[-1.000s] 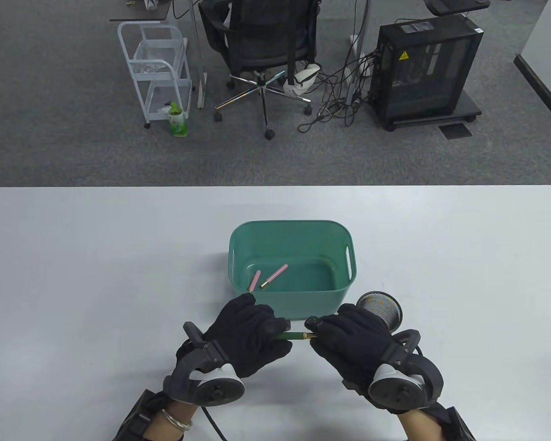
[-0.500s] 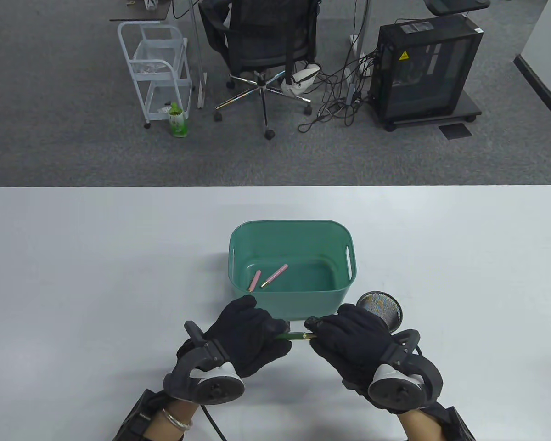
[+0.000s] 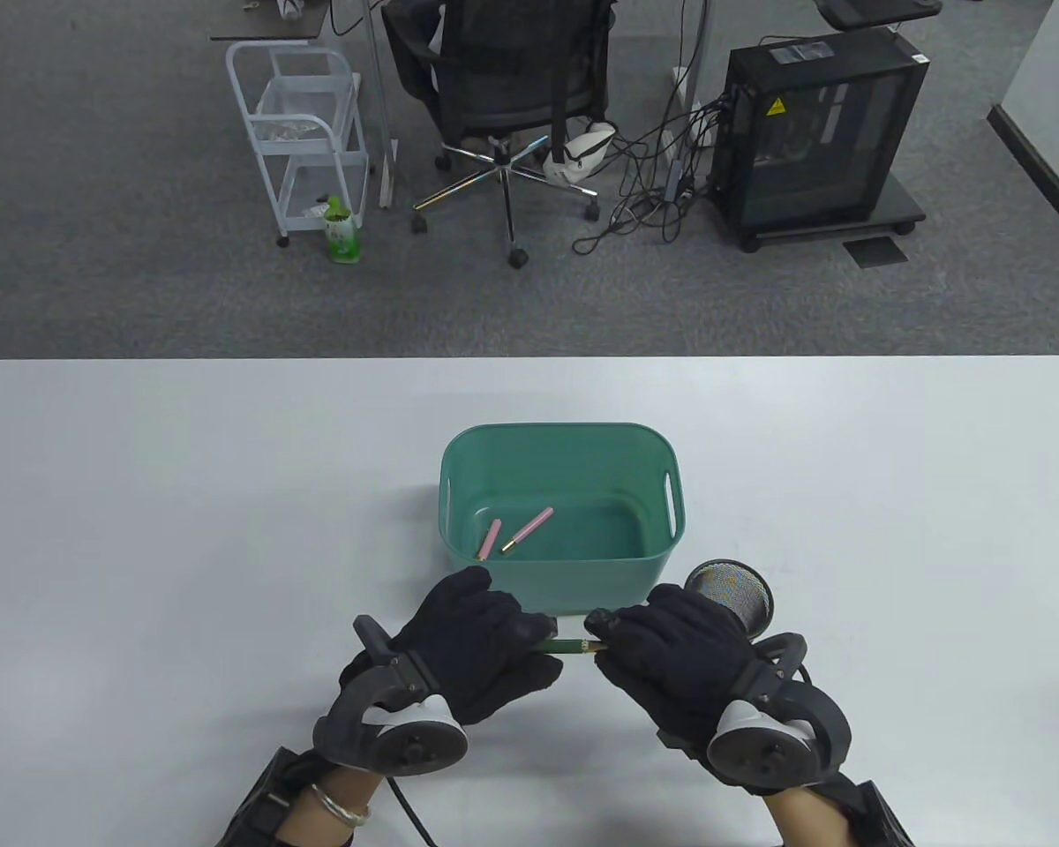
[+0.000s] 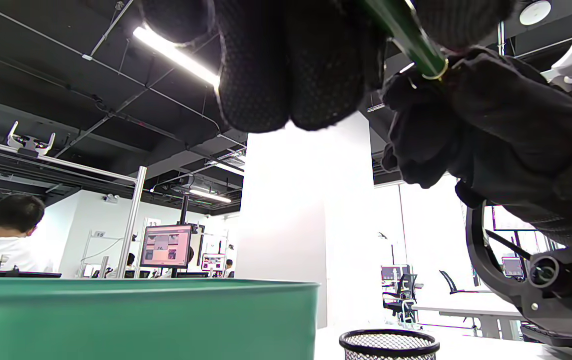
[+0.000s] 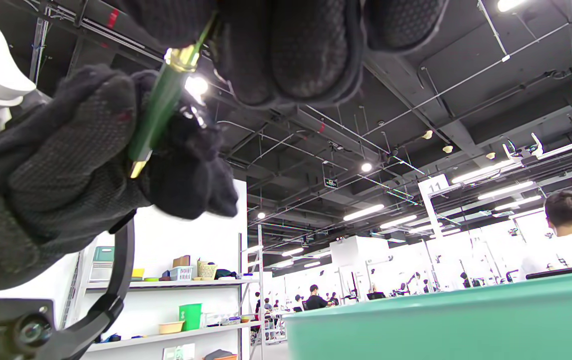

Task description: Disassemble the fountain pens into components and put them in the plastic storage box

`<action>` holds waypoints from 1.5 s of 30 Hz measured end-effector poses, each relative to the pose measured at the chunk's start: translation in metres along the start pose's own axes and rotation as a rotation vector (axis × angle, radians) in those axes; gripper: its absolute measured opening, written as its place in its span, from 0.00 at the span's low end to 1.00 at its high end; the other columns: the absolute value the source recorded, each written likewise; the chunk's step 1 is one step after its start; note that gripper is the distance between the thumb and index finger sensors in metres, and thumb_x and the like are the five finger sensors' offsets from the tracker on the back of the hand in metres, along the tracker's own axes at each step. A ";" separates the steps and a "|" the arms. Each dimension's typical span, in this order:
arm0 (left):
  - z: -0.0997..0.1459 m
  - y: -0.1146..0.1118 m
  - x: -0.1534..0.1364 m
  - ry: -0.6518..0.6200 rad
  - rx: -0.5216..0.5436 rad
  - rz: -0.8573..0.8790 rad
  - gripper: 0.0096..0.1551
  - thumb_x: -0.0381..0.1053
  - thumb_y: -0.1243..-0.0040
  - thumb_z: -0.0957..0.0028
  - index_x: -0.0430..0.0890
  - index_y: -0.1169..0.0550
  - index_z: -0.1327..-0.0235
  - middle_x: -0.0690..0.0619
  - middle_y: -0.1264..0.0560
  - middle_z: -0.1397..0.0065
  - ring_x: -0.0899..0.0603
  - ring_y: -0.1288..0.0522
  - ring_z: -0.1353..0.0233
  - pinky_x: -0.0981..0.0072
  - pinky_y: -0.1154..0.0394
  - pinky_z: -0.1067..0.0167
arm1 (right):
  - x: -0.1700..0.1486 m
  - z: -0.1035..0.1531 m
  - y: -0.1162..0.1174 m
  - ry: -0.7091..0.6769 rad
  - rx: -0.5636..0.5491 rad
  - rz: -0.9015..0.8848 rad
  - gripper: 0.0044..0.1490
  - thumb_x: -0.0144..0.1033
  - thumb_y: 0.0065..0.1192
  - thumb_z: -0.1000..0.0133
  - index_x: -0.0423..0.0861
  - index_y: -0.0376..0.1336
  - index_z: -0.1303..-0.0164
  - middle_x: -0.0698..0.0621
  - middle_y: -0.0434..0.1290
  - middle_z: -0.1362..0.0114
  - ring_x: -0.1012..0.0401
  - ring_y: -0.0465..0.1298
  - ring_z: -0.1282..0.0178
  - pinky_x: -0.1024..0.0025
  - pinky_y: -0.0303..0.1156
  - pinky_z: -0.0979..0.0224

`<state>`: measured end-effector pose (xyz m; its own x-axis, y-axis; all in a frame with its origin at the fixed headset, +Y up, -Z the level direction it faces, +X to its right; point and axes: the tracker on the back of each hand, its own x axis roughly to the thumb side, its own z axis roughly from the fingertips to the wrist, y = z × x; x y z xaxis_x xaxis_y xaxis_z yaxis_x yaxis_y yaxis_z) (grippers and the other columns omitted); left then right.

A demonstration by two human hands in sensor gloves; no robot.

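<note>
not much writing to read: a "15" tag behind the box in the left wrist view, a white "11" sign hanging in the right wrist view, a yellow warning triangle on the black pc case (image 3: 819,141) past the table, brand unreadable. plenty of bare white table (image 3: 141,494) out to the left and right edges, far edge well behind the box.

left to right up close: left hand (image 3: 472,644) curled tight round one end of a dark green fountain pen (image 3: 567,647), fingers wrapped over it. pen held level, just off the near wall of the green plastic storage box (image 3: 561,503), slim glossy barrel with a thin gold ring at the right end. right hand (image 3: 675,657) pinching that gold-ring end, fingertips closed round it. black mesh pen cup (image 3: 730,600) just behind the right hand, beside the box's near right corner.

inside the box, near the left wall: two pink pen parts (image 3: 514,532), lying flat side by side.
</note>
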<state>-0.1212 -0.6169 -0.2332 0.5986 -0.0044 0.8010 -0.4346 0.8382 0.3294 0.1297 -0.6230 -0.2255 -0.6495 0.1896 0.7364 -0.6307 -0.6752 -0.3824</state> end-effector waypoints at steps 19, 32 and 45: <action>0.001 0.001 0.004 -0.009 0.018 -0.034 0.25 0.62 0.43 0.33 0.46 0.24 0.35 0.58 0.19 0.41 0.45 0.20 0.32 0.42 0.38 0.20 | -0.001 0.001 -0.001 0.002 -0.011 -0.005 0.26 0.50 0.57 0.41 0.52 0.70 0.37 0.54 0.78 0.41 0.65 0.79 0.46 0.58 0.68 0.24; 0.001 0.000 0.004 -0.012 0.010 -0.020 0.26 0.62 0.51 0.31 0.45 0.20 0.39 0.57 0.16 0.46 0.45 0.17 0.37 0.42 0.36 0.22 | 0.000 0.001 -0.001 -0.002 -0.013 -0.002 0.26 0.50 0.57 0.41 0.52 0.70 0.37 0.54 0.78 0.41 0.65 0.79 0.46 0.58 0.68 0.24; 0.000 -0.001 0.002 -0.007 0.011 -0.009 0.29 0.62 0.58 0.30 0.45 0.18 0.41 0.56 0.14 0.49 0.45 0.16 0.40 0.41 0.35 0.23 | 0.001 0.001 0.000 -0.010 -0.015 0.001 0.26 0.50 0.57 0.41 0.52 0.70 0.37 0.54 0.78 0.41 0.65 0.79 0.46 0.58 0.68 0.24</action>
<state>-0.1200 -0.6179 -0.2316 0.5979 -0.0161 0.8014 -0.4363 0.8322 0.3422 0.1297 -0.6233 -0.2241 -0.6460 0.1820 0.7413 -0.6363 -0.6649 -0.3912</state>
